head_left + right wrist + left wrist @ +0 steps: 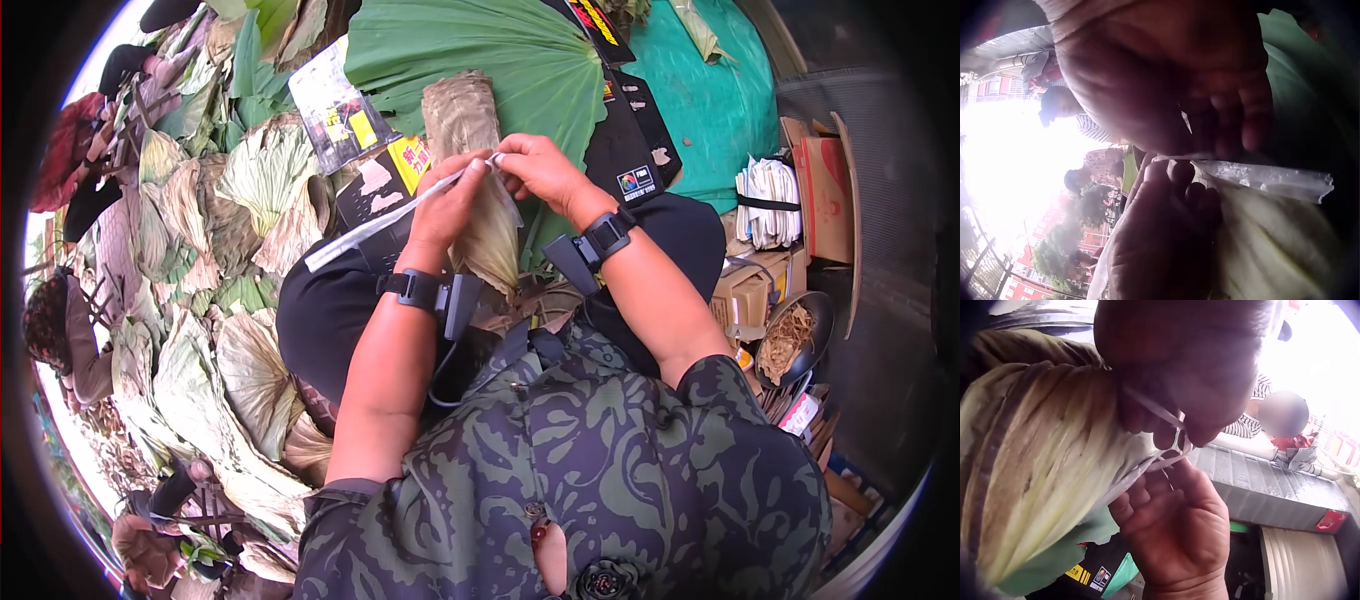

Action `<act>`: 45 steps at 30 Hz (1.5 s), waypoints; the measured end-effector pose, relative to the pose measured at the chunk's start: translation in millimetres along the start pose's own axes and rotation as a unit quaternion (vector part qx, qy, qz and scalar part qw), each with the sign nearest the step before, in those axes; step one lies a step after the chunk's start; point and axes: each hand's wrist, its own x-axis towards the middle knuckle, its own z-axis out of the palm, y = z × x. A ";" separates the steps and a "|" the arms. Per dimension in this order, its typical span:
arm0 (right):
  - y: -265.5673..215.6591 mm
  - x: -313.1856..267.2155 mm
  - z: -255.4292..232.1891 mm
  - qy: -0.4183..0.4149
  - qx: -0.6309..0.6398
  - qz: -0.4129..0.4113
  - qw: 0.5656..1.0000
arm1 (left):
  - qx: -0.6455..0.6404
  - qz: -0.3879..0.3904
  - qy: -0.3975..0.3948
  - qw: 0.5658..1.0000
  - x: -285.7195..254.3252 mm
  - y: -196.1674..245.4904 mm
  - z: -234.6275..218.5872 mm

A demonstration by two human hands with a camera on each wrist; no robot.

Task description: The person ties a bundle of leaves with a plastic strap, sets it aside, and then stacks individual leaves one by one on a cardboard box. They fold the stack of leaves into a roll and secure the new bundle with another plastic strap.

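Note:
Between the person's knees, in the head view, a folded bundle of dried leaves (488,250) lies upright, pale at the near end and brown (460,105) at the far end. Over it both hands meet at a whitish plastic strip (365,230). My left hand (447,210) pinches the strip, whose long tail runs back past the wrist. My right hand (545,178) pinches it at the fingertips, close against the left. In the left wrist view the strip (1129,478) is looped at the fingers beside the ribbed leaf bundle (1041,462). The right wrist view shows the strip's short end (1285,180).
A large green leaf (470,60) spreads ahead over dark printed packaging (625,140). Many dried leaves (265,180) cover the left side. To the right are a teal sheet (715,90), a stack of white bundles (768,205), cardboard boxes (830,195) and a dark bowl (822,320). Other people sit at far left.

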 end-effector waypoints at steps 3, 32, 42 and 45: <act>1.5 7.1 -7.7 0.035 -0.139 -0.110 0.984 | -0.085 -0.097 0.063 0.990 -0.9 -2.5 4.4; -2.1 -28.1 -35.5 0.127 -0.450 -0.135 0.873 | -0.025 -0.121 -0.038 0.992 -6.2 -0.4 9.5; -4.7 -11.7 -1.2 0.022 -0.124 -0.253 0.959 | 0.006 -0.084 -0.048 0.995 -10.2 2.2 9.6; 9.0 -13.4 -5.3 0.120 -0.381 -0.338 0.852 | 0.000 -0.069 -0.034 0.997 -8.0 4.7 11.2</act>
